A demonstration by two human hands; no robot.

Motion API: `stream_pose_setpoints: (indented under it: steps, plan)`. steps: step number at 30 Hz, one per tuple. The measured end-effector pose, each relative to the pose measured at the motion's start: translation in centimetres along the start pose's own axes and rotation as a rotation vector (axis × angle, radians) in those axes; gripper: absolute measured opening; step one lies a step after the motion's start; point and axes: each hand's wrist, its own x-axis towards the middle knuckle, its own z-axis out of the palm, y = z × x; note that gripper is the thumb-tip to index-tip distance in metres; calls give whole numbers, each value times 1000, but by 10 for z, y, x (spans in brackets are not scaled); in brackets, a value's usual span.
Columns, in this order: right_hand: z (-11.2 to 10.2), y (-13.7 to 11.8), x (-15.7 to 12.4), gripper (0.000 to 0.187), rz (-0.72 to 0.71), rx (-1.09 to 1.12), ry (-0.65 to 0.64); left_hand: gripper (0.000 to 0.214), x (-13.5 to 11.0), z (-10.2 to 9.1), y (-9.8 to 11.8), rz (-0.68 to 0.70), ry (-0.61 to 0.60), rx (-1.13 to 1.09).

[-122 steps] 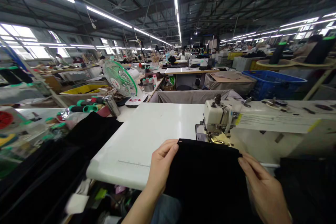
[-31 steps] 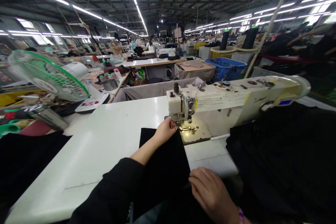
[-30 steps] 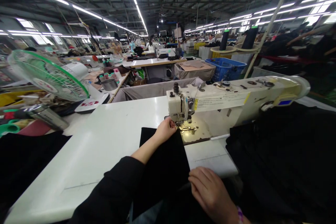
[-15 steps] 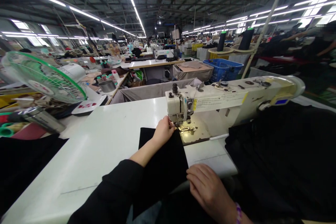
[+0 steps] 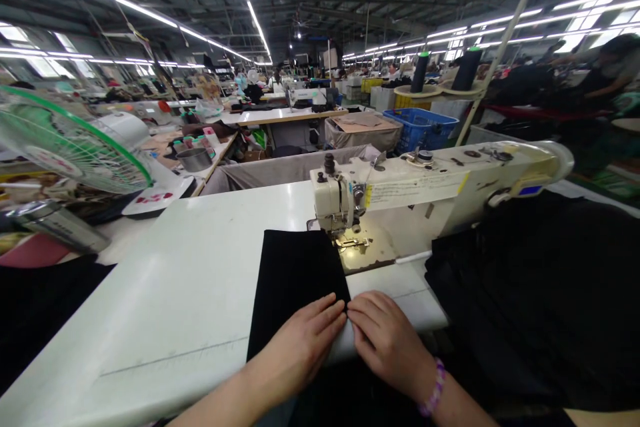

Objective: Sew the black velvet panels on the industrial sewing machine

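A piece of black fabric (image 5: 295, 273) lies on the white sewing table (image 5: 210, 267), its far right corner at the needle area of the sewing machine (image 5: 345, 203). Both hands meet at the fabric's right edge, near the table's front. My left hand (image 5: 310, 337) is pinched on that edge, palm down over the cloth. Just to its right, my right hand (image 5: 390, 340), with a purple and white bracelet at the wrist, has its fingertips closed on the same edge. The fabric's near end drops out of sight below the hands.
A green-rimmed fan (image 5: 75, 147) and a steel flask (image 5: 60, 227) stand at the left. Dark cloth (image 5: 540, 293) is heaped right of the machine. Behind are thread cones (image 5: 420, 73), a blue basket (image 5: 425, 127) and a person (image 5: 610, 73) at far right.
My left hand has come back from beside the needle to the fabric's near right edge, next to my right hand. My right hand has moved slightly up. The view has shifted a little.
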Motion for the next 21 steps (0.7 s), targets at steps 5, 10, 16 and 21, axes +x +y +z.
stream_pose_setpoints:
  steps: [5,10,16,21]
  plan:
    - [6,12,19,23,86,-50,-43,41,19,-7,-28,47,-26,61]
    - [12,20,36,20,153,-129,-84,37,31,-11,-53,66,-3,90]
    - [16,26,48,22,201,-213,-114,38,41,-14,-82,33,9,67]
    - [0,12,40,28,218,-238,-84,38,51,-14,-107,6,38,30]
